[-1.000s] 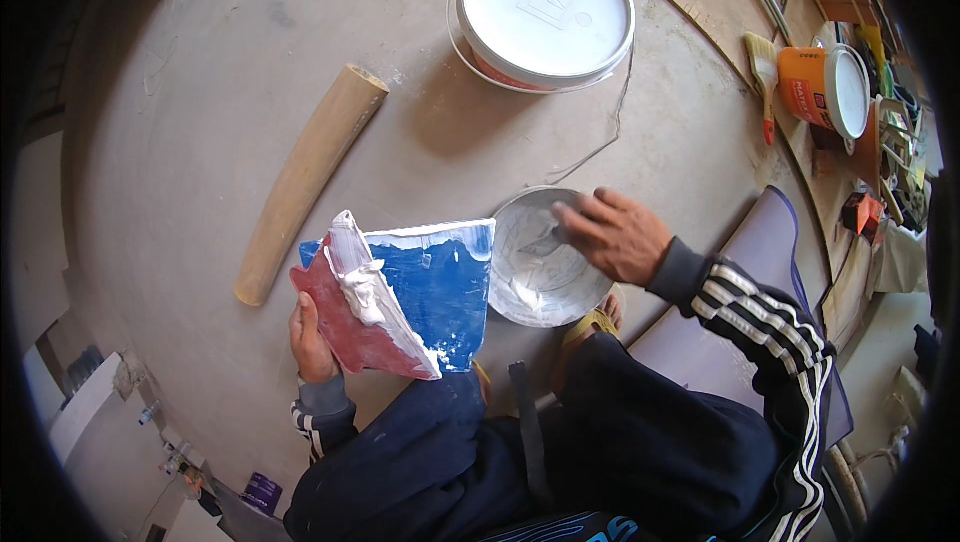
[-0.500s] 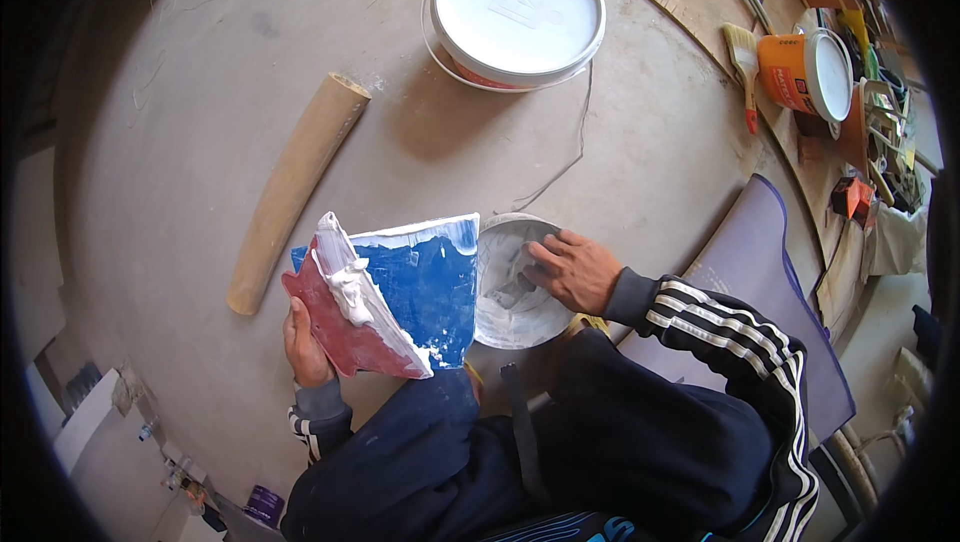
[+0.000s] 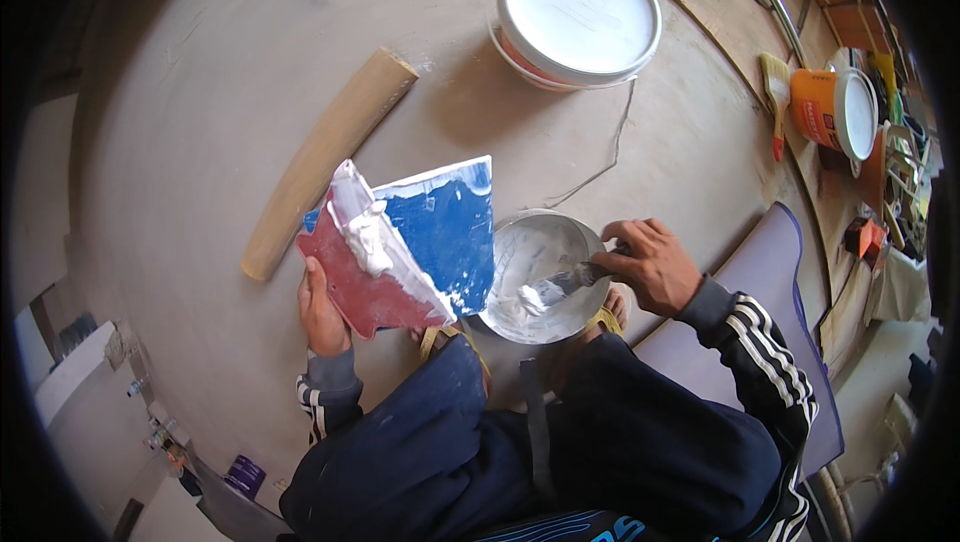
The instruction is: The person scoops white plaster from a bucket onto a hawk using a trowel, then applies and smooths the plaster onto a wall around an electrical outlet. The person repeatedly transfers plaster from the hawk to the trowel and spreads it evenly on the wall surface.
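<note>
Putty knife (image 3: 575, 282) sits clasped in the curled fingers of the right hand (image 3: 655, 267), its blade angled down into the metal bowl (image 3: 570, 232) just left of that hand, meeting a lump of white paste (image 3: 532, 299). The left hand (image 3: 325, 312) grips the red spreader (image 3: 350, 292) by its near-left side, thumb in front, fingers hidden behind, probably to leave its paste-coated edge uncovered. Right of that hand, the blue spreader (image 3: 440, 232) lies behind the red one, perhaps overlapped so one grip carries both; its hold is hidden.
</note>
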`<control>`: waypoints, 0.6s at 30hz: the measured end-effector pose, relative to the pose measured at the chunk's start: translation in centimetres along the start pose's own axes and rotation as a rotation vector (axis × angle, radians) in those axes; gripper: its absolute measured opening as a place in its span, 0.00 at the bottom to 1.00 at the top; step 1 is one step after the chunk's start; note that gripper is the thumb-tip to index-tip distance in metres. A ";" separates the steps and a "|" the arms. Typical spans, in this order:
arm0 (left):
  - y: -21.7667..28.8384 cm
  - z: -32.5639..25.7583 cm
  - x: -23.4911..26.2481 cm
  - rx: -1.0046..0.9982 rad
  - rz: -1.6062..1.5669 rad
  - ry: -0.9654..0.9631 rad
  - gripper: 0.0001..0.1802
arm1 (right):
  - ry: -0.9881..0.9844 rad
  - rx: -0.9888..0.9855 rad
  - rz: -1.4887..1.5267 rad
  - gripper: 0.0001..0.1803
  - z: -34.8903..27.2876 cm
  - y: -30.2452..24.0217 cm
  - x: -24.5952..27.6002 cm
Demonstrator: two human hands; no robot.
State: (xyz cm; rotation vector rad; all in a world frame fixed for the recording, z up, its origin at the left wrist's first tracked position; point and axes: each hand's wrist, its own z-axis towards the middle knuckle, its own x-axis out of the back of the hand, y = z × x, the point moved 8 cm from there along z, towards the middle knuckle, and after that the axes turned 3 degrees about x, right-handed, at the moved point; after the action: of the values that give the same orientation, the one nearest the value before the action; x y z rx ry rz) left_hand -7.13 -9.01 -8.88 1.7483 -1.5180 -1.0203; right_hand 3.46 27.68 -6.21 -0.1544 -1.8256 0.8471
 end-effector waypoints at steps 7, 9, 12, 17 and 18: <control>1.1 -0.1 -0.8 -0.071 0.235 0.082 0.25 | -0.053 -0.116 0.081 0.21 -0.4 -2.5 5.6; 1.0 -0.1 -1.7 -0.075 0.251 0.046 0.25 | -0.060 -0.117 0.085 0.21 -0.1 -3.8 7.8; 0.1 -0.2 -3.1 -0.001 0.160 -0.001 0.25 | 0.031 -0.091 0.064 0.21 0.9 -5.8 10.9; 0.9 -2.1 -4.9 -0.080 0.292 -0.042 0.24 | 0.253 -0.030 -0.150 0.21 3.5 -11.1 15.0; 0.1 -2.3 -4.9 -0.004 0.300 -0.021 0.25 | 0.298 0.035 -0.304 0.20 4.0 -12.8 15.5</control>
State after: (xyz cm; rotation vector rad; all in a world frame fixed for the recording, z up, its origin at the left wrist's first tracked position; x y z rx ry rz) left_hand -5.45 -4.26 -6.83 1.4539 -1.7264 -0.8893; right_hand -3.03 23.73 12.80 0.0203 -1.5055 0.6051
